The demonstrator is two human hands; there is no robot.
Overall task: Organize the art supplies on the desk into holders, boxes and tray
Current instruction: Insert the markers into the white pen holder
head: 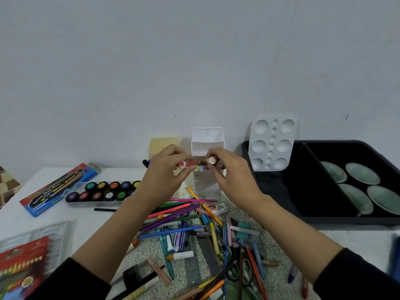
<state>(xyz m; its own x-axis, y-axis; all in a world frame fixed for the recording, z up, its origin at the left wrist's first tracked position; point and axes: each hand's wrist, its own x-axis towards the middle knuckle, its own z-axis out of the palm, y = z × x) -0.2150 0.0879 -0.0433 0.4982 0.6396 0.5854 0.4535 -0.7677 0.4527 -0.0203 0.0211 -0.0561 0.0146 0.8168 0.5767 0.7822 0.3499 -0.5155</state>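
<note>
While both hands were raised over the middle of the tabletop, the left hand (pixel 166 167) gripped a red marker (pixel 188 163), fingers curled round its barrel, held roughly level. Right hand (pixel 229 172) pinched a pale cap (pixel 211 160) between thumb and fingertips, just beside the marker's right end; whether cap and marker touched could not be told. Both were held in front of a white tiered holder (pixel 207 135) standing at the far edge, against the wall. Small coloured marker tops (pixel 201 168), green, lilac and pink, showed in a row in the holder just below the hands. Loose pile of pencils and pens (pixel 194 226) lay spread from the holder's foot toward the near edge, between the forearms; scissors (pixel 240 271) lay in it near the near edge, a small staples box (pixel 218 208) near the holder. White palette (pixel 272 144) leaned upright against the wall, right of the holder. Black tray (pixel 346 220) filled the far right corner, with four shell-shaped dishes (pixel 362 173) in its right compartment. Toward the far left corner lay a blue watercolour box (pixel 58 187), with a clear case of paint pots (pixel 104 191) just beside it. Red crayon pack (pixel 21 263) lay at the near left corner.
</note>
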